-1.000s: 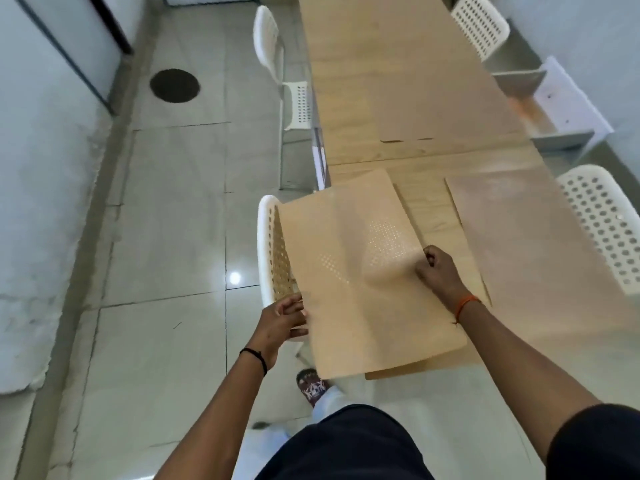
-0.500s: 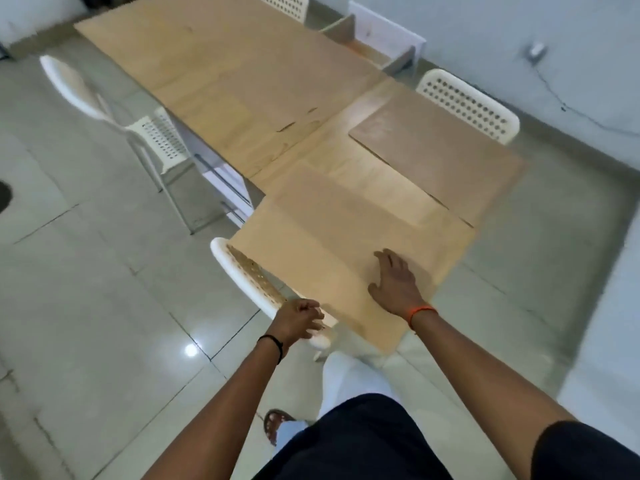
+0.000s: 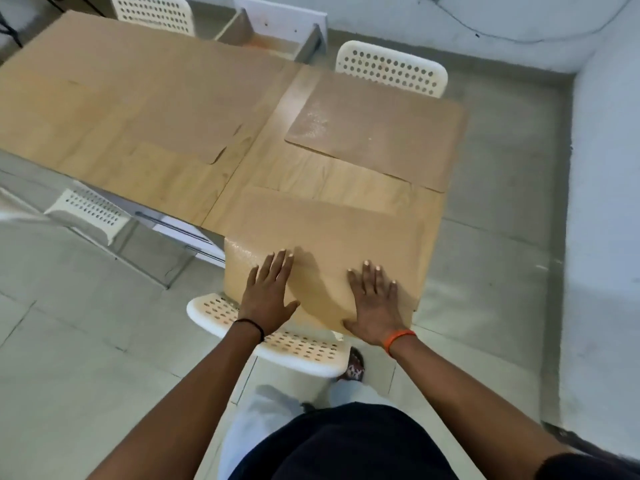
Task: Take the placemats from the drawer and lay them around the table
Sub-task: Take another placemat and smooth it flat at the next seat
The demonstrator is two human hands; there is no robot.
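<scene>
Wooden table (image 3: 145,109), both flat hands (image 3: 268,292) pressing placemat (image 3: 332,233)

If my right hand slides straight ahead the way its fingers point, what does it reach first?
Probably the far edge of the near placemat that the right hand lies flat on, then bare table. The second placemat sits farther on, slightly right; depth is hard to judge.

Head view, steeply down, close over table (image 3: 277,168) end

Black wristband (image 3: 250,326), orange wristband (image 3: 399,338), dark top (image 3: 349,445)
</scene>
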